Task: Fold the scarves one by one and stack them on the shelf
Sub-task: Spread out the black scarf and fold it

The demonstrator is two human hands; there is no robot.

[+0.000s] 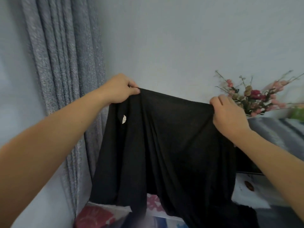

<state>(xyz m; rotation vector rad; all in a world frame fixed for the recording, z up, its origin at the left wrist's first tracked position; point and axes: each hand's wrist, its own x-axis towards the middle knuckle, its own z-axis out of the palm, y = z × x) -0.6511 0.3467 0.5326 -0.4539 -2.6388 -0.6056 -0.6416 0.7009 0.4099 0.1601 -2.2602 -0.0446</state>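
Both hands, left [119, 89] and right [227, 112], pinch one black scarf [164, 145] between them; its one white tag [124, 119] is unreadable.

A room in a home, likely a bedroom: a grey pleated curtain [65, 79] hangs by a pale blue wall [172, 38], artificial flowers [253, 94] stand to the right, and floral bedding [153, 204] lies below

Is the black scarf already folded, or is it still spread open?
Spread open: left hand and right hand pinch the black scarf along its top edge; it hangs down.
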